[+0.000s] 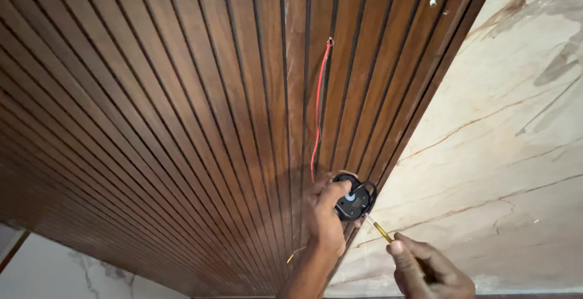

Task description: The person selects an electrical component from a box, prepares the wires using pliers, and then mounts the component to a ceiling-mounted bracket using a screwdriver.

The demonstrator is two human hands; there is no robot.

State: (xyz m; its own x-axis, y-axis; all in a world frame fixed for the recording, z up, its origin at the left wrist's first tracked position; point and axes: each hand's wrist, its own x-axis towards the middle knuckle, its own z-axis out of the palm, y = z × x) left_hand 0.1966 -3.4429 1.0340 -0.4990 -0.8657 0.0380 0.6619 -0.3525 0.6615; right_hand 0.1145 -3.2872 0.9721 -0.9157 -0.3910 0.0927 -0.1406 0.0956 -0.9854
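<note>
At the bottom of the frame, near five o'clock, the person's right hand is curled in a closed fist around the handle of a slim screwdriver, whose yellow shaft slants up toward eleven o'clock; the handle itself is hidden inside the fingers. The tip of the tool meets the lower edge of a small round black device, which sits just past the centre of the picture at about five o'clock from the middle. The left hand rises from six o'clock, its forearm running out of the bottom edge, and pins that device against the surface, thumb laid across its near rim and the fingers wrapped behind it, so the grip is closed on it. A pale dot shows at the centre of the black face.

From the device a thin red wire climbs toward twelve o'clock and enters a small hole in the dark fluted wooden panelling, which fills the frame from nine o'clock to one o'clock. A short yellowish wire end pokes out of the panelling just left of the wrist. Farther off, from two to four o'clock, runs a cream marble-patterned surface veined in brown.
</note>
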